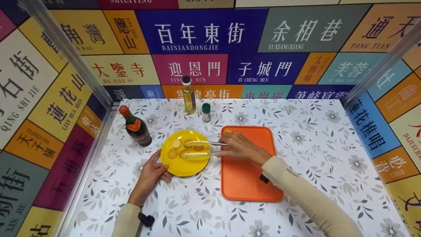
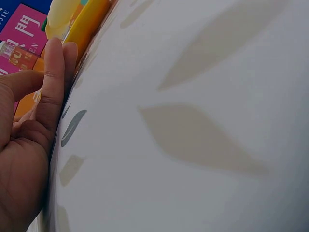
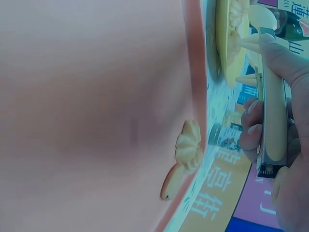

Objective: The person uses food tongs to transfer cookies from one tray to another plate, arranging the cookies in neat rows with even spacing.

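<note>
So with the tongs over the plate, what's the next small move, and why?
Probably open the tongs a little and draw them back toward the tray. Their tips lie over the plate, which already holds several cookies, while two more sit at the tray's far edge. Whether a cookie is between the tips is unclear. The left hand steadies the plate's rim.

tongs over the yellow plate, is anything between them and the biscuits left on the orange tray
Nothing visible. The tongs in the right hand hang over the yellow plate; the biscuits lie at the orange tray's far edge, with bare tray between.
</note>
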`<act>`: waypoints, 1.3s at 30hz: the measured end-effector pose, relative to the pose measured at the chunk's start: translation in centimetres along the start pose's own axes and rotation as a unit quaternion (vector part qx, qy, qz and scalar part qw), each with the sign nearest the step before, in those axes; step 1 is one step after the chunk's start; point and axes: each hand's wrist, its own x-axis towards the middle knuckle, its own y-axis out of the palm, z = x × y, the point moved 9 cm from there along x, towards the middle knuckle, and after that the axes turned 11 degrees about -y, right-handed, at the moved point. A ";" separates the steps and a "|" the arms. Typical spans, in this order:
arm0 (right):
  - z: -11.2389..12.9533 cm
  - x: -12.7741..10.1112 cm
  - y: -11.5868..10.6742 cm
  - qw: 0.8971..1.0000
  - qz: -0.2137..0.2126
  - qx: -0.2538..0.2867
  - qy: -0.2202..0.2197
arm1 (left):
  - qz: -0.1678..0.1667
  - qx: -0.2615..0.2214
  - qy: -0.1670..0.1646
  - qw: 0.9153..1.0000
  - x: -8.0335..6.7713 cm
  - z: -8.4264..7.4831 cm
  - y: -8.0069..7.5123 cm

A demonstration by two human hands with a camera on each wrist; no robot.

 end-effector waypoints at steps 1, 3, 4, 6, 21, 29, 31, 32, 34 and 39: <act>0.0 -0.2 -0.2 1.000 -0.005 -0.001 -0.004 | -0.002 0.002 -0.005 1.000 0.0 0.0 0.0; 0.0 -0.6 -0.5 1.000 -0.011 0.001 -0.005 | -0.006 0.002 -0.013 1.000 0.0 0.1 -0.1; 0.0 -0.8 -0.6 1.000 -0.011 0.002 -0.001 | -0.007 0.002 -0.016 1.000 0.0 0.1 -0.1; -0.2 -1.2 -0.7 1.000 -0.009 0.004 0.009 | -0.009 0.004 -0.022 1.000 0.1 0.2 -0.1; -1.0 -3.9 -1.9 0.999 -0.017 -0.002 0.034 | -0.003 0.004 -0.028 1.000 0.2 0.3 -0.1; -1.6 -5.4 -2.7 0.999 -0.038 -0.010 0.031 | 0.014 -0.007 -0.002 1.000 -0.1 -0.1 0.0; -1.8 -5.7 -2.8 0.998 -0.038 -0.010 0.038 | 0.013 -0.006 -0.002 1.000 -0.1 0.0 0.0; -1.9 -5.8 -2.8 0.998 -0.038 -0.010 0.044 | 0.012 -0.008 -0.003 1.000 -0.1 0.0 0.0; -2.1 -6.1 -2.9 0.998 -0.038 -0.011 0.052 | 0.012 -0.011 -0.003 1.000 -0.1 0.0 0.0; -2.6 -6.9 -3.2 0.997 -0.040 -0.008 0.073 | 0.015 -0.016 -0.002 1.000 -0.1 -0.1 0.1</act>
